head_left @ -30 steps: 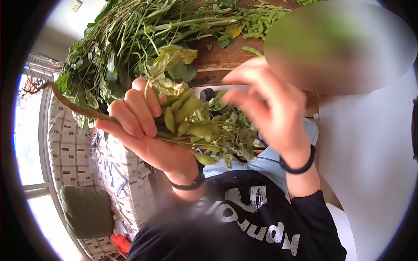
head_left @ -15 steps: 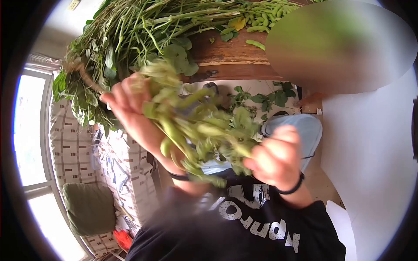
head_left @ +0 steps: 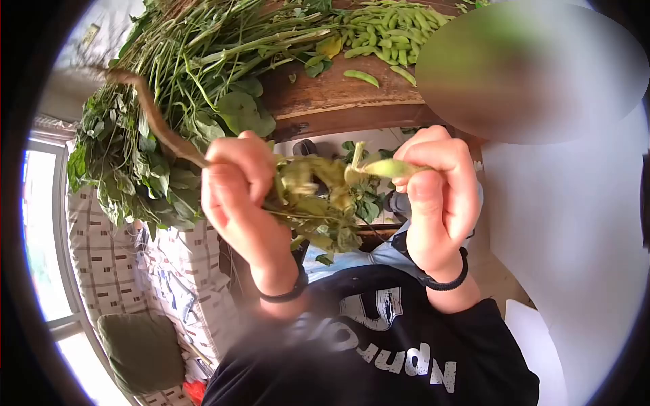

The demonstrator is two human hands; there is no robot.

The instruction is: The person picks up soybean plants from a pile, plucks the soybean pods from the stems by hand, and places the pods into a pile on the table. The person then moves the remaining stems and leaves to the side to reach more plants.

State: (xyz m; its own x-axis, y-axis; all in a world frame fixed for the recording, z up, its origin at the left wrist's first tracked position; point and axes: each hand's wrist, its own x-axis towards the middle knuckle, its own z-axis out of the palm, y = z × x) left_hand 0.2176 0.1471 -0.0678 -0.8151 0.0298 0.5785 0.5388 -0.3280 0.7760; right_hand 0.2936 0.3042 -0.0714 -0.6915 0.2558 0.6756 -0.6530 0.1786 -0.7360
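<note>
My left hand (head_left: 237, 196) is closed round the brown stem of a bean plant (head_left: 318, 196); its root end sticks out to the upper left, its leaves hang between my hands. Thumb and fingers of my right hand (head_left: 437, 189) pinch a green pod (head_left: 391, 168) with a short piece of stalk at its left end. Whether the pod is still joined to the plant I cannot tell. Beyond my hands, on the wooden table (head_left: 332, 93), lie a heap of leafy stalks (head_left: 196, 68) and a pile of green pods (head_left: 393, 30).
Loose leaves (head_left: 367, 206) lie on the floor beneath my hands. At the left stands a patterned sofa (head_left: 101, 250) with a dark green cushion (head_left: 141, 352). A blurred oval hides the upper right. A white surface (head_left: 548, 216) runs along the right.
My left hand has moved slightly right and my right hand has risen. The plant has swung up and narrowed between them, its root end now clearer. A pod now shows in my right fingers.
</note>
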